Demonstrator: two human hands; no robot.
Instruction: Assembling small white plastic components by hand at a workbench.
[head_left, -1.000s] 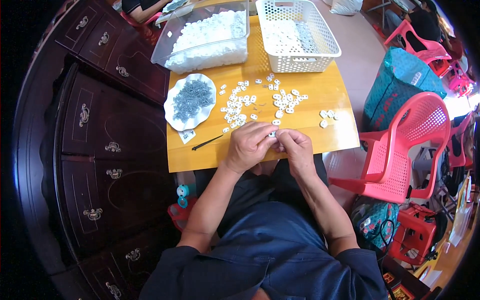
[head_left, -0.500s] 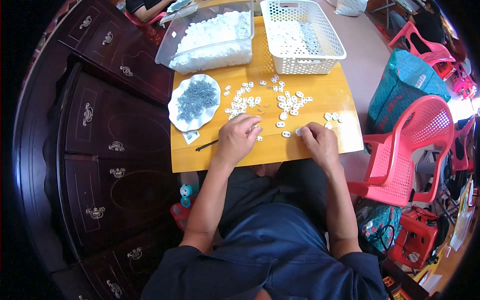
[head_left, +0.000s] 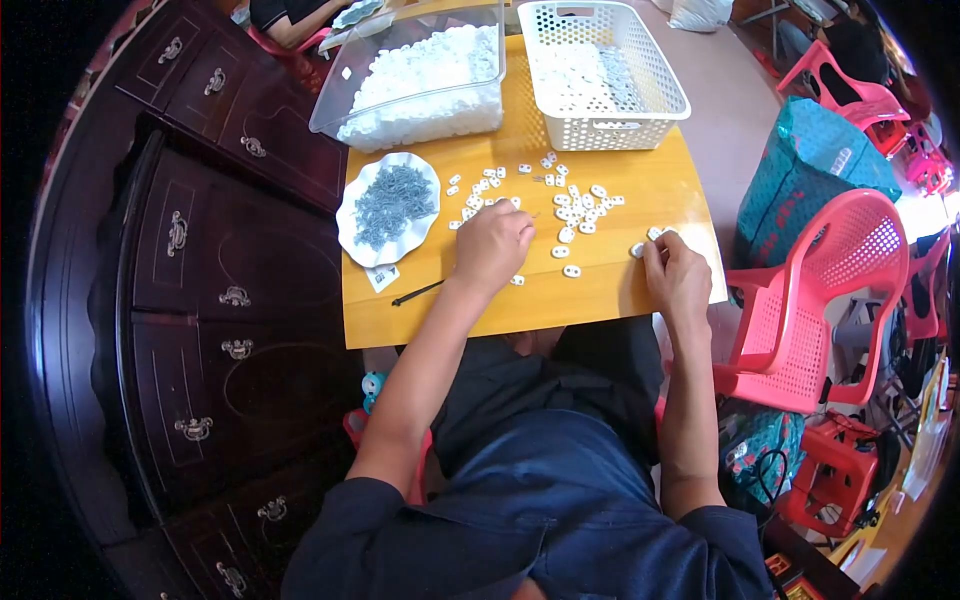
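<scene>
My left hand (head_left: pixel 495 245) reaches over the middle of the table, fingers drawn together and pointing right. Its fingertips are close to a thin grey pin (head_left: pixel 535 215); what they pinch, if anything, is hidden. At the table's right side my right hand (head_left: pixel 680 272) is closed, with thumb and fingertips at a small white plastic piece (head_left: pixel 638 250). Other white pieces (head_left: pixel 656 233) lie just beyond these fingers. Between the hands spread two loose groups of white two-hole pieces (head_left: pixel 590 210), with a single one (head_left: pixel 571 271) nearer me.
A white wavy-edged dish (head_left: pixel 432 210) of grey pins stands at left, near a black stick-like tool (head_left: pixel 418 292). Behind are a clear bin (head_left: pixel 330 100) of white pieces and a white basket (head_left: pixel 610 133). Dark drawers (head_left: pixel 235 240) flank the left; a pink chair (head_left: pixel 800 300) the right.
My left hand has moved forward and right, over the grey pins. My right hand has shifted right, and a white piece now lies at its fingertips beside the small group there.
</scene>
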